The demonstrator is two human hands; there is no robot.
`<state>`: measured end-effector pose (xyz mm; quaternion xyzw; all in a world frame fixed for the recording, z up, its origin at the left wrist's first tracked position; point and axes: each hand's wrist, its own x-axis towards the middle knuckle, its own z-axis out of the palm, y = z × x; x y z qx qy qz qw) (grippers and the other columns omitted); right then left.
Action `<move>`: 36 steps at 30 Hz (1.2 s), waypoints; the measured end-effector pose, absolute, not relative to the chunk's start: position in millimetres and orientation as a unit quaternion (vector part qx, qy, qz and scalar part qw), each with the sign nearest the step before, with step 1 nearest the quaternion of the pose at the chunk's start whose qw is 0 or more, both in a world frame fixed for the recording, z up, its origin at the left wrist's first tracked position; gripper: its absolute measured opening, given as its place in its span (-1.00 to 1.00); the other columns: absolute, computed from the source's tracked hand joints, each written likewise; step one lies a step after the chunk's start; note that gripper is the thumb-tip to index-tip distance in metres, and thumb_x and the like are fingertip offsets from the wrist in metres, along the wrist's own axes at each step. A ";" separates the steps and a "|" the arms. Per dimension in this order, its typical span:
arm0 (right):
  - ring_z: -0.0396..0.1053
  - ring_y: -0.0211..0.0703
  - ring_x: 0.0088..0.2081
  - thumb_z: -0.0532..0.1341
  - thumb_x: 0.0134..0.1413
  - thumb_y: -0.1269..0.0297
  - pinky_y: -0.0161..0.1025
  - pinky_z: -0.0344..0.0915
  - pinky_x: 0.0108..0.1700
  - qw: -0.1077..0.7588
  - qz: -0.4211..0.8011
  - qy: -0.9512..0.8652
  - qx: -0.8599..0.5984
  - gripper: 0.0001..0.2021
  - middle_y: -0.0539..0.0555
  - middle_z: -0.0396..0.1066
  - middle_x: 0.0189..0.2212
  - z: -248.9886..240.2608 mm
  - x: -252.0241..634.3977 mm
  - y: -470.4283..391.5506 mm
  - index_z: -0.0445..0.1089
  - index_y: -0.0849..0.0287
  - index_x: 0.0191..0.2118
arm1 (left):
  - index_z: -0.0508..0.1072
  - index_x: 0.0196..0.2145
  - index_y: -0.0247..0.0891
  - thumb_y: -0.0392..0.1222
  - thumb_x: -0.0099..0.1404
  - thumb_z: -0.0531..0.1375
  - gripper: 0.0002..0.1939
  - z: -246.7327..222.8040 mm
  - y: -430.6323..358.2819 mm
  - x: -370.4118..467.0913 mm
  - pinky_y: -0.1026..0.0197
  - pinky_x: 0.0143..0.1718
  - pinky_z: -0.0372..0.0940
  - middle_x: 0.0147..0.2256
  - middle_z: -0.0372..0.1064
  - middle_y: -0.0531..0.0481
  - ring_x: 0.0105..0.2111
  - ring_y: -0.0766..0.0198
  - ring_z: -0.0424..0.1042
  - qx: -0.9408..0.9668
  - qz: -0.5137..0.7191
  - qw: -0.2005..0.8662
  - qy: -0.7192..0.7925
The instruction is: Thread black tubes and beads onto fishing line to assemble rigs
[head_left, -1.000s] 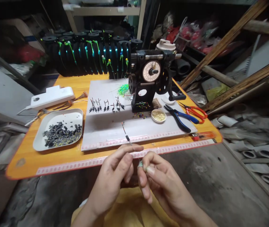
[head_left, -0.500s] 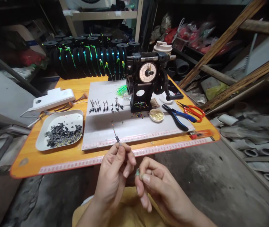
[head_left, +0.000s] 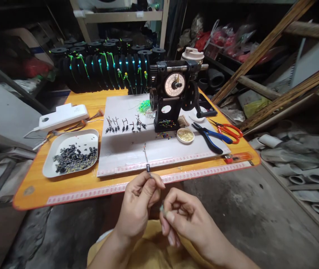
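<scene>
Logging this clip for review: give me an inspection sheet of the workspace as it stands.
Surface: orange table carrying a white board.
Job's things: thin black-tipped piece; small greenish bit.
Clutter: tray of dark parts, dial machine, pliers, scissors, bead dish.
Grips: left hand pinches the piece; right hand pinches the bit.
Cables: thin leads beside white box.
Surroundings: black spools, timber, shelving.
</scene>
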<state>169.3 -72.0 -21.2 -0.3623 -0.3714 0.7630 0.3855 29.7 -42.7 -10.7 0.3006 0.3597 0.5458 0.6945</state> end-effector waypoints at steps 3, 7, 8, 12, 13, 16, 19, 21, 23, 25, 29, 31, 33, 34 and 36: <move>0.31 -0.41 -0.61 0.33 0.17 -0.02 -0.44 0.26 -0.53 0.387 0.759 -0.376 -0.365 -0.62 -0.03 0.42 -0.53 -19.5 170.1 -71.6 0.26 0.18 -0.35 | 0.56 -0.37 -0.26 -0.03 0.32 0.33 -0.76 -14.6 -43.0 28.9 0.40 -0.55 0.03 -0.68 0.06 0.19 -0.62 0.46 0.00 0.266 0.542 0.710 0.362; 0.33 -0.41 -0.60 0.32 0.20 -0.01 -0.43 0.30 -0.51 0.403 0.744 -0.383 -0.371 -0.64 -0.03 0.41 -0.51 -20.7 171.8 -70.0 0.30 0.20 -0.30 | 0.65 -0.27 -0.27 0.03 0.32 0.31 -0.71 -21.1 -57.0 26.7 0.35 -0.52 0.25 -0.41 0.46 -0.04 -0.57 0.42 0.24 0.268 0.519 0.736 0.342; 0.33 -0.41 -0.60 0.32 0.19 -0.02 -0.43 0.31 -0.51 0.406 0.741 -0.383 -0.374 -0.64 -0.04 0.40 -0.51 -21.2 172.5 -69.4 0.30 0.20 -0.30 | 0.65 -0.28 -0.26 0.02 0.31 0.32 -0.73 -21.6 -61.0 27.1 0.33 -0.52 0.30 -0.33 0.49 -0.08 -0.55 0.41 0.29 0.276 0.516 0.737 0.338; 0.35 -0.41 -0.59 0.38 0.11 -0.05 -0.44 0.32 -0.51 0.400 0.742 -0.373 -0.388 -0.60 -0.05 0.40 -0.52 -23.4 174.9 -66.3 0.31 0.19 -0.31 | 0.64 -0.37 -0.20 -0.03 0.24 0.39 -0.81 -19.0 -68.0 31.5 0.34 -0.57 0.33 -0.46 0.48 0.01 -0.60 0.38 0.37 0.268 0.513 0.721 0.380; 0.35 -0.41 -0.60 0.40 0.07 -0.06 -0.45 0.32 -0.51 0.388 0.748 -0.370 -0.392 -0.58 -0.05 0.40 -0.53 -23.8 175.2 -65.7 0.32 0.20 -0.31 | 0.63 -0.38 -0.19 -0.01 0.22 0.40 -0.80 -18.0 -66.9 32.5 0.36 -0.60 0.31 -0.54 0.43 0.05 -0.62 0.38 0.36 0.265 0.512 0.715 0.395; 0.32 -0.41 -0.62 0.41 0.00 -0.11 -0.45 0.30 -0.53 0.351 0.763 -0.365 -0.402 -0.54 -0.05 0.38 -0.56 -24.0 174.9 -65.4 0.31 0.19 -0.33 | 0.60 -0.42 -0.20 0.01 0.17 0.43 -0.77 -15.4 -58.7 35.0 0.42 -0.64 0.23 -0.60 0.34 0.12 -0.66 0.43 0.30 0.285 0.528 0.682 0.419; 0.27 -0.42 -0.63 0.34 0.12 -0.04 -0.45 0.27 -0.54 0.329 0.732 -0.428 -0.416 -0.63 -0.07 0.35 -0.57 -21.6 173.4 -67.2 0.30 0.17 -0.35 | 0.55 -0.46 -0.24 0.00 0.19 0.42 -0.73 -11.9 -48.8 38.3 0.46 -0.64 0.15 -0.61 0.26 0.14 -0.65 0.49 0.20 0.303 0.550 0.660 0.413; 0.26 -0.41 -0.61 0.28 0.19 0.13 -0.43 0.27 -0.51 0.320 0.697 -0.482 -0.424 -0.76 -0.08 0.32 -0.56 -17.7 173.9 -68.8 0.31 0.17 -0.37 | 0.52 -0.46 -0.25 0.01 0.19 0.42 -0.71 -8.4 -44.1 40.9 0.46 -0.63 0.14 -0.62 0.24 0.15 -0.63 0.48 0.20 0.298 0.548 0.669 0.404; 0.33 -0.36 -0.54 0.21 0.20 0.34 -0.38 0.34 -0.39 0.311 0.626 -0.576 -0.424 -0.88 -0.03 0.38 -0.51 -11.7 179.4 -69.3 0.37 0.19 -0.39 | 0.50 -0.44 -0.24 0.01 0.19 0.42 -0.71 -5.2 -41.2 42.8 0.48 -0.67 0.10 -0.63 0.25 0.16 -0.66 0.49 0.23 0.289 0.532 0.687 0.401; 0.42 -0.28 -0.41 0.15 0.19 0.48 -0.33 0.38 -0.27 0.289 0.497 -0.705 -0.414 -0.86 0.02 0.47 -0.41 -4.0 194.6 -65.9 0.44 0.19 -0.33 | 0.50 -0.41 -0.23 0.01 0.22 0.40 -0.72 -4.9 -39.6 42.9 0.51 -0.72 0.05 -0.61 0.30 0.18 -0.75 0.54 0.24 0.281 0.516 0.701 0.405; 0.49 -0.25 -0.39 0.13 0.29 0.38 -0.36 0.42 -0.28 0.260 0.176 -0.813 -0.490 -0.81 0.00 0.54 -0.41 12.2 264.3 -32.5 0.51 0.12 -0.25 | 0.52 -0.33 -0.24 0.02 0.27 0.36 -0.73 -16.5 -38.2 37.6 0.53 -0.77 0.10 -0.53 0.46 0.14 -0.82 0.52 0.31 0.278 0.516 0.706 0.397; 0.53 -0.14 -0.23 0.19 0.31 0.26 -0.20 0.47 -0.08 0.237 0.029 -0.738 -0.631 -0.83 0.06 0.58 -0.21 16.2 309.1 0.0 0.52 0.11 -0.12 | 0.53 -0.29 -0.24 0.03 0.29 0.34 -0.74 -23.5 -38.8 34.5 0.52 -0.81 0.13 -0.45 0.53 0.08 -0.83 0.49 0.35 0.283 0.516 0.715 0.378; 0.50 -0.09 -0.12 0.14 0.38 0.21 -0.07 0.46 0.01 0.211 0.004 -0.702 -0.680 -0.79 0.14 0.53 -0.05 14.6 346.6 36.5 0.49 0.11 -0.04 | 0.53 -0.27 -0.23 0.03 0.31 0.32 -0.75 -26.4 -40.5 32.8 0.51 -0.83 0.15 -0.36 0.58 0.04 -0.83 0.48 0.37 0.283 0.513 0.726 0.360; 0.46 -0.11 -0.05 0.16 0.39 0.16 -0.05 0.46 0.02 0.182 0.008 -0.696 -0.695 -0.78 0.14 0.46 0.05 11.8 360.0 53.4 0.46 0.07 0.01 | 0.53 -0.26 -0.23 0.02 0.32 0.31 -0.75 -25.9 -41.7 32.6 0.52 -0.83 0.15 -0.32 0.59 0.03 -0.83 0.48 0.38 0.280 0.510 0.731 0.356; 0.46 -0.08 -0.02 0.19 0.38 0.17 -0.03 0.46 0.02 0.135 0.022 -0.690 -0.711 -0.75 0.15 0.41 0.10 4.7 375.8 79.4 0.42 0.11 0.07 | 0.53 -0.26 -0.24 0.01 0.35 0.29 -0.76 -22.2 -44.5 33.2 0.53 -0.82 0.16 -0.27 0.61 0.01 -0.81 0.49 0.39 0.271 0.505 0.738 0.356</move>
